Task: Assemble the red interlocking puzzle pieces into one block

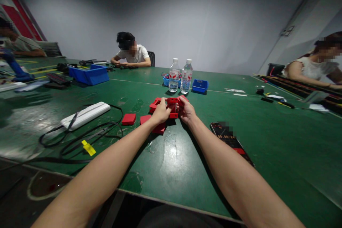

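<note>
Both of my hands meet over the middle of the green table (197, 181). Between them is a red frame-like part (173, 100), held up off the surface. My left hand (161, 111) grips its left side, fingers closed. On the right side, my right hand (187, 110) has its fingers closed on the same part. Another red part (153, 107) lies just behind my left hand. A flat red piece (159, 129) rests partly hidden under my left wrist, and a red block (128, 119) sits further left.
Two water bottles (173, 75) stand beyond my hands, near a small blue tray (200, 86). A white power strip (87, 114) with black cables lies left, a phone (231, 140) right. A blue bin (89, 74) stands back left. Three people sit around the table.
</note>
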{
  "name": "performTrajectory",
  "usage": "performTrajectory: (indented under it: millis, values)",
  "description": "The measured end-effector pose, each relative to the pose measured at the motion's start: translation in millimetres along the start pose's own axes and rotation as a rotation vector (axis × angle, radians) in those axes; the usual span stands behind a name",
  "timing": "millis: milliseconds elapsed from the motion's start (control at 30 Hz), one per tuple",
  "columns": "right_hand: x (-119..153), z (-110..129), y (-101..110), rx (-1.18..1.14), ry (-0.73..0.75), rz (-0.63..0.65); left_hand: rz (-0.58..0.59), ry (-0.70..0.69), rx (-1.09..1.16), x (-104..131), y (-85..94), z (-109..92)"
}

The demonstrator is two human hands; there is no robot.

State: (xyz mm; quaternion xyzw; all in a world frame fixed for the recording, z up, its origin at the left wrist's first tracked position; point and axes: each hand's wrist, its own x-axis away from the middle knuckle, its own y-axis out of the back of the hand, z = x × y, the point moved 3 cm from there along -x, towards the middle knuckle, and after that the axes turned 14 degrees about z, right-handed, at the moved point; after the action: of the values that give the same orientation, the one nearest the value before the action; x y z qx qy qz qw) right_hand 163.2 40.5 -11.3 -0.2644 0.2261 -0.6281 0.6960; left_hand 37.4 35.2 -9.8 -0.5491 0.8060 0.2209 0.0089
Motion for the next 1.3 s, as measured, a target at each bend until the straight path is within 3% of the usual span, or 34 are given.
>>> performTrajectory:
  millis: [600, 1300]
  values:
    - [5, 2, -3, 0.079, 0.166, -0.091, 0.027, 0.084, -0.479, 13, -8.5, -23]
    - [1, -5, 0, 0.144, 0.201, -0.097, 0.061, 0.105, -0.541, 14, -9.3, -26]
